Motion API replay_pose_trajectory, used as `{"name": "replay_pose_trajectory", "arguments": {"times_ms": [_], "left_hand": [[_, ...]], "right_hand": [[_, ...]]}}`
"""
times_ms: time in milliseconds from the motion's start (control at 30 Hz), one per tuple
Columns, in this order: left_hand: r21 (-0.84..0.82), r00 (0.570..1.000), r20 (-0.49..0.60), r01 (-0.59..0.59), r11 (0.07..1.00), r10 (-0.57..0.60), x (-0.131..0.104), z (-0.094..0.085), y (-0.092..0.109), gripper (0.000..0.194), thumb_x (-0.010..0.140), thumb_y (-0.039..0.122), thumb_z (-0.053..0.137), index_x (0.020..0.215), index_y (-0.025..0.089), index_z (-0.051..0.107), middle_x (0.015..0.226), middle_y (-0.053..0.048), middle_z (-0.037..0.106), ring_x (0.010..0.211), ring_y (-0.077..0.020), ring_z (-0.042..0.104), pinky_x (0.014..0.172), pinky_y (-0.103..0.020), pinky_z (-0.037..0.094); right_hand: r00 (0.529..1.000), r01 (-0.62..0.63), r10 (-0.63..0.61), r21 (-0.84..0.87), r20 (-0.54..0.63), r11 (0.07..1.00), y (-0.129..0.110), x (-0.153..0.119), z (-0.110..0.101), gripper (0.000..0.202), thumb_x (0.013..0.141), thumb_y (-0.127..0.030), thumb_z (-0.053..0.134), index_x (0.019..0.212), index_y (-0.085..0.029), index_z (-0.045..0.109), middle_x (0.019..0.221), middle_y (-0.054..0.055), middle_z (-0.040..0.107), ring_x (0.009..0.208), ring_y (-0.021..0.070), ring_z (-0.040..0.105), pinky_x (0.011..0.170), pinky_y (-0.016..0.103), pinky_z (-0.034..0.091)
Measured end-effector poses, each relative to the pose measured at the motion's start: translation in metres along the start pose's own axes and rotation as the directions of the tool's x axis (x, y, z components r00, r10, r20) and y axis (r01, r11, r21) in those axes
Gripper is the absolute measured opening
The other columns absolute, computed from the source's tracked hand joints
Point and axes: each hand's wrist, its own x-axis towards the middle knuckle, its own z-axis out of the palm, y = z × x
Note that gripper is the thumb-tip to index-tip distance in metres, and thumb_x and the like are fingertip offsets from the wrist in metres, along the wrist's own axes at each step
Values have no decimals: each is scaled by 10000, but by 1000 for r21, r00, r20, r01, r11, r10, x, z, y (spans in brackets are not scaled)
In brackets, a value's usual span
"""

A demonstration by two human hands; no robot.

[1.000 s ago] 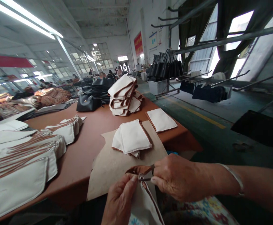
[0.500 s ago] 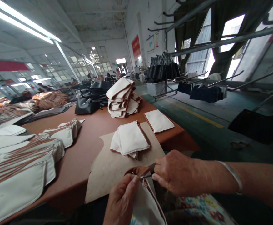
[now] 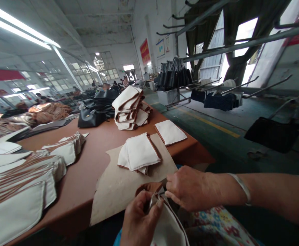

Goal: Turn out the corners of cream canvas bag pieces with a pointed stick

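My left hand [image 3: 141,218] pinches the upper corner of a white piece with brown edging [image 3: 168,223], low in the view over my lap. Just right of it, my right hand [image 3: 187,188] is closed around a dark, slim tool [image 3: 164,182], mostly hidden by the fingers, whose tip meets the pinched corner. A brown strip [image 3: 149,187] curves up behind my left fingers. Beyond the hands, a small stack of white pieces [image 3: 143,152] lies on a beige sheet [image 3: 108,191]. One more white piece [image 3: 170,132] rests to its right.
The brown table [image 3: 88,164] bears a tall pile of white pieces [image 3: 129,109], black bags [image 3: 90,118] and rows of white pieces [image 3: 13,212] at the left. A metal rack [image 3: 242,44] with hanging black bags [image 3: 173,77] stands at the right.
My left hand has shifted slightly right and its thumb has moved over the corner of the white piece. The camera view has turned a little to the right.
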Motion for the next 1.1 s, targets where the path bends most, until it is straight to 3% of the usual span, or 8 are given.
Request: {"name": "replay_pose_trajectory", "arguments": {"times_ms": [233, 333, 433, 533, 700, 833, 1000, 1100], "left_hand": [[-309, 991, 101, 116, 944, -89, 5, 8, -17, 387, 638, 447, 829, 685, 175, 558, 536, 43, 540, 471, -68, 408, 482, -188, 303], [-241, 980, 197, 62, 968, -13, -3, 33, -18, 382, 634, 483, 808, 684, 155, 619, 556, 25, 546, 494, -74, 395, 482, -194, 295], [-173, 956, 290, -1, 985, 52, -8, 50, -17, 405, 570, 478, 835, 567, 131, 627, 543, 18, 519, 527, -83, 388, 488, -198, 299], [-254, 973, 203, 161, 954, -111, -6, 36, -10, 357, 631, 452, 820, 680, 143, 650, 540, 13, 564, 477, -85, 429, 465, -197, 316], [-328, 949, 246, 272, 905, -195, 2, 3, 1, 321, 676, 420, 812, 715, 139, 662, 548, -18, 626, 452, -104, 520, 467, -192, 350], [-353, 942, 244, 309, 883, -232, -1, 9, 4, 295, 705, 406, 792, 748, 144, 664, 552, -15, 627, 450, -107, 526, 465, -191, 353], [-340, 949, 246, 275, 899, -197, -6, 15, 18, 281, 745, 406, 756, 758, 141, 662, 596, -9, 615, 488, -94, 513, 472, -178, 340], [-306, 949, 248, 268, 914, -195, -6, 15, 20, 295, 742, 416, 758, 767, 138, 662, 604, -6, 601, 504, -103, 524, 479, -184, 342]], "right_hand": [[978, 190, -185, 43, -102, 981, 7, -1, 23, 216, 936, -210, 447, 778, -154, 584, 755, 42, 654, 674, 170, 570, 537, 307, 281], [966, 206, -191, 70, -176, 976, 10, 9, 23, 178, 931, -207, 455, 831, -142, 586, 772, 49, 644, 678, 162, 559, 560, 293, 307], [978, 133, -121, 64, -167, 989, 20, 21, 16, 183, 938, -179, 434, 863, -124, 592, 775, 56, 642, 647, 152, 548, 546, 279, 296], [992, 60, -54, 48, -113, 997, 34, 20, 6, 209, 946, -162, 416, 847, -118, 595, 768, 57, 644, 630, 148, 540, 537, 271, 280], [996, 73, -68, 86, -55, 994, 36, -8, -9, 254, 966, -153, 382, 833, -119, 596, 746, 54, 636, 623, 135, 531, 548, 269, 292], [990, 138, -137, 89, -22, 986, 22, -24, -16, 234, 953, -198, 407, 834, -149, 601, 781, 65, 651, 687, 160, 567, 554, 285, 296], [999, 27, -29, 84, 26, 996, 12, -28, -16, 299, 968, -268, 364, 819, -154, 597, 807, 89, 665, 705, 184, 591, 502, 289, 281], [999, 40, -41, 61, 14, 997, 10, -28, -11, 322, 973, -277, 349, 830, -146, 606, 810, 102, 663, 709, 197, 606, 493, 293, 302]]}}
